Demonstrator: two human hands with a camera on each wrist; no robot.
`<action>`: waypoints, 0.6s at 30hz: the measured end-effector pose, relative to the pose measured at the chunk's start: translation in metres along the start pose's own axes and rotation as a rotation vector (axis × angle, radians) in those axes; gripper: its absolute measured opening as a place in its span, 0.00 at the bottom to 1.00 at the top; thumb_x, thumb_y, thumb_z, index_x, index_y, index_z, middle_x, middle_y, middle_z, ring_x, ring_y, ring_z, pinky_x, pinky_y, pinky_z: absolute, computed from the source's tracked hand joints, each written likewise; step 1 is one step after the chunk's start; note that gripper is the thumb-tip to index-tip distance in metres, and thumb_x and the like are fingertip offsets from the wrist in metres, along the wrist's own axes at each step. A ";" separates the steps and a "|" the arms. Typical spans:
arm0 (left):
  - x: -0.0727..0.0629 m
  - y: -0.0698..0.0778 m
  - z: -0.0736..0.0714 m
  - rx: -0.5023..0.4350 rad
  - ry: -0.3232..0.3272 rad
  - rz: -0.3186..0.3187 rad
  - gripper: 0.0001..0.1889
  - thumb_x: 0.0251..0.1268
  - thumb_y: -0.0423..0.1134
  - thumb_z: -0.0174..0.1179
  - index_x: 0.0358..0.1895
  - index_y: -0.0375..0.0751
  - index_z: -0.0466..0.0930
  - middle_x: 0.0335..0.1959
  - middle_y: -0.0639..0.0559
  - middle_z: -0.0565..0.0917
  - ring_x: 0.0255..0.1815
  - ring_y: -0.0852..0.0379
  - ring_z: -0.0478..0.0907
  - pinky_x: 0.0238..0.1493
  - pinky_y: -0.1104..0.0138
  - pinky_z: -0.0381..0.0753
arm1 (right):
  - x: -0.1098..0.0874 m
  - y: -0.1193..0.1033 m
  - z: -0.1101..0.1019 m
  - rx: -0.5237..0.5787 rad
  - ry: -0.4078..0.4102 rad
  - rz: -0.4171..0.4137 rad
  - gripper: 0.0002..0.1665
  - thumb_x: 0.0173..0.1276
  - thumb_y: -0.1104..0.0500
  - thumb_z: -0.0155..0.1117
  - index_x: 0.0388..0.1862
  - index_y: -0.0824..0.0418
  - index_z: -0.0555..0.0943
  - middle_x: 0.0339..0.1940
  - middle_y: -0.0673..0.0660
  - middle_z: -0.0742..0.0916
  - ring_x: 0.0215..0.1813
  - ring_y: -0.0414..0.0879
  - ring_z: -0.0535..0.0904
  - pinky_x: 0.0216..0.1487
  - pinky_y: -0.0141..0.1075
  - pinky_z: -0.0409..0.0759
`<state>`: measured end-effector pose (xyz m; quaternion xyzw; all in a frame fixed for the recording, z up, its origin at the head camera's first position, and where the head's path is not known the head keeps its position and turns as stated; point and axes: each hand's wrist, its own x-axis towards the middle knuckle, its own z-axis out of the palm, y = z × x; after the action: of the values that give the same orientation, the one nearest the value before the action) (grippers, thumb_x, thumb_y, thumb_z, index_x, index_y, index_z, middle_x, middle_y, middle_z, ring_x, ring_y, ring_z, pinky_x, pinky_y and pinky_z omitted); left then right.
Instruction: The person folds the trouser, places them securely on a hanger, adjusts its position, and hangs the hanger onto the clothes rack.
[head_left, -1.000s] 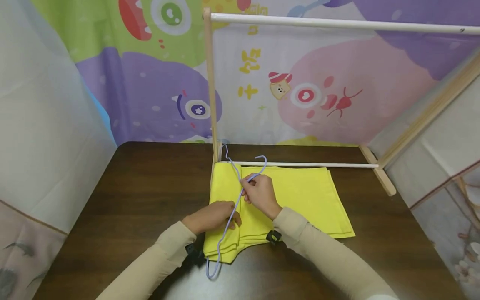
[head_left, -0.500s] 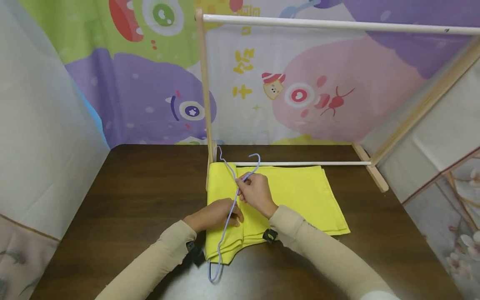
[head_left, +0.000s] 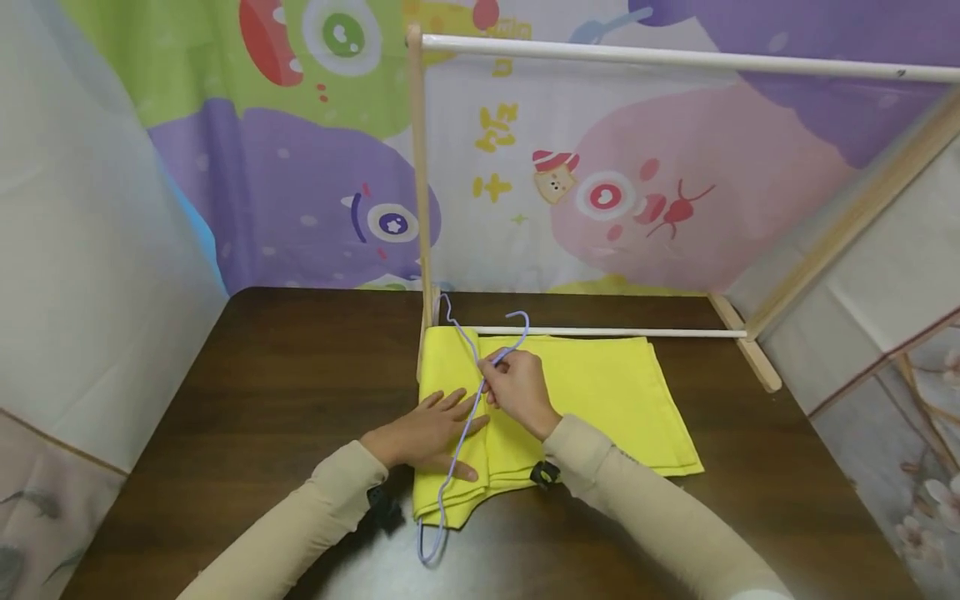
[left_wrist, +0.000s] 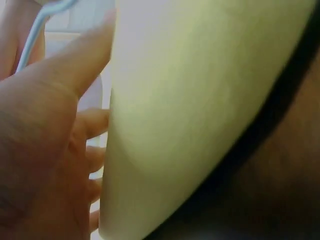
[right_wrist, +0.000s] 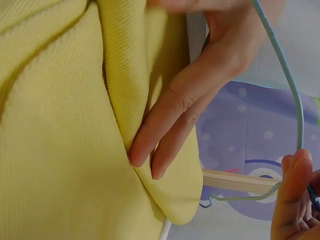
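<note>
A yellow ribbed cloth garment (head_left: 592, 400) lies folded, its left part doubled over in a thick fold. A lavender wire hanger (head_left: 467, 427) stands round this fold; one arm crosses above it and its bottom bar is hidden by the cloth. My right hand (head_left: 520, 387) pinches the hanger just below its hook. With fingers spread, my left hand (head_left: 429, 435) rests on the fold, beneath the hanger's arm. The right wrist view shows the left fingers (right_wrist: 162, 120) on the edge of the fold.
A wooden rack with a white top rail (head_left: 675, 58) stands behind the garment. Its lower white bar (head_left: 622, 332) runs along the garment's far edge, and its left post (head_left: 422, 183) rises behind the fold. The dark table (head_left: 300, 358) extends to both sides.
My left hand, with fingers bent over the fold's edge before, now lies spread on it. The fold's near edge has shifted slightly right. My right hand keeps its pinch on the hanger.
</note>
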<state>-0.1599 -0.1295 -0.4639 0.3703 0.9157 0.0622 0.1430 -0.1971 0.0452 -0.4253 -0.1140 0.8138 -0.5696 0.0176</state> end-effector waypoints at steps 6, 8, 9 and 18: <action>0.003 0.014 0.006 0.069 0.027 -0.038 0.46 0.59 0.72 0.52 0.74 0.46 0.61 0.78 0.40 0.55 0.79 0.39 0.50 0.74 0.43 0.54 | 0.000 0.001 -0.004 -0.004 0.017 -0.011 0.13 0.70 0.64 0.60 0.36 0.76 0.82 0.14 0.61 0.83 0.13 0.55 0.78 0.14 0.29 0.74; 0.002 0.016 0.006 0.070 0.030 -0.042 0.42 0.63 0.70 0.50 0.74 0.47 0.62 0.78 0.41 0.56 0.79 0.39 0.51 0.74 0.44 0.55 | 0.000 0.002 -0.004 -0.001 0.025 -0.009 0.12 0.70 0.64 0.60 0.35 0.76 0.82 0.14 0.60 0.83 0.11 0.47 0.77 0.14 0.29 0.74; 0.001 0.016 0.005 0.067 0.029 -0.043 0.40 0.65 0.68 0.49 0.74 0.48 0.62 0.77 0.41 0.57 0.79 0.40 0.52 0.74 0.44 0.56 | 0.000 0.002 -0.005 0.003 0.024 -0.007 0.12 0.70 0.64 0.60 0.35 0.76 0.82 0.14 0.60 0.83 0.11 0.44 0.76 0.14 0.29 0.74; 0.002 -0.005 -0.001 -0.008 0.102 -0.270 0.48 0.59 0.67 0.59 0.74 0.35 0.59 0.77 0.32 0.53 0.79 0.37 0.47 0.75 0.43 0.51 | 0.000 0.006 -0.002 0.014 0.008 -0.013 0.14 0.70 0.64 0.60 0.35 0.77 0.82 0.13 0.59 0.82 0.11 0.44 0.75 0.14 0.30 0.75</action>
<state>-0.1644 -0.1317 -0.4644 0.2398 0.9630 0.0646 0.1049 -0.1982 0.0494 -0.4296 -0.1170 0.8091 -0.5758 0.0112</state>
